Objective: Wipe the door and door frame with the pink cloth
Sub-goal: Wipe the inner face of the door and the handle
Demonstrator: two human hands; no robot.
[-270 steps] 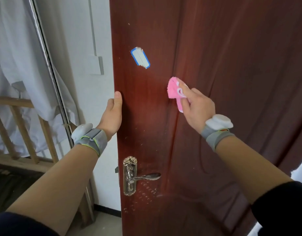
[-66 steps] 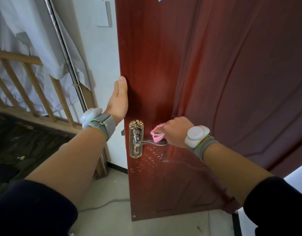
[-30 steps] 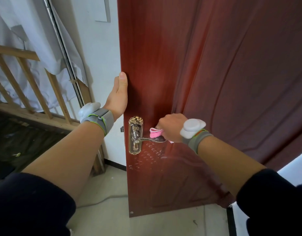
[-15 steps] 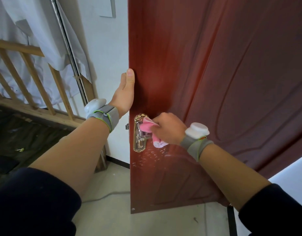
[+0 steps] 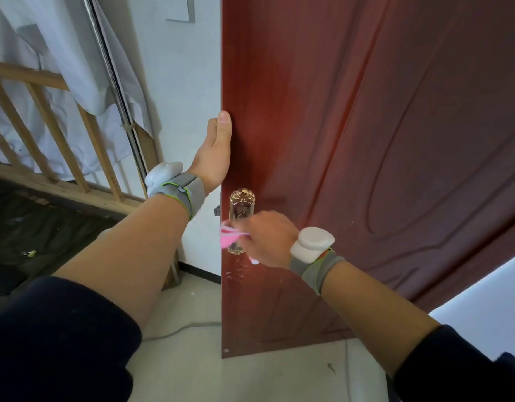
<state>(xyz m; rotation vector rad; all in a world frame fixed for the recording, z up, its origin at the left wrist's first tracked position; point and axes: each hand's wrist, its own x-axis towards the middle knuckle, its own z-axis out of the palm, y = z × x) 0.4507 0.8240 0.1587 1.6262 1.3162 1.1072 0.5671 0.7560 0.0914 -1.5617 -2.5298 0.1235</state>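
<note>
Nearest, the right hand [image 5: 265, 239] has its fingers curled around the pink cloth [image 5: 230, 237] and presses it on the lower part of the door handle plate [image 5: 241, 204]. The cloth looks soft and light, so it is better bunched in the fingers than held by a corner. Above the handle plate, the left hand [image 5: 214, 158] holds the free edge of the door [image 5: 352, 140], thumb on the face, fingers hidden behind. The door seems stiff and heavy but swings easily. Left of the handle plate, further away, stand a white wall [image 5: 178, 82] and a wooden railing [image 5: 47, 111].

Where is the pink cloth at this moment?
Head view, just below centre: the right hand grips the pink cloth at the brass handle plate, by the left edge of the door.
</note>
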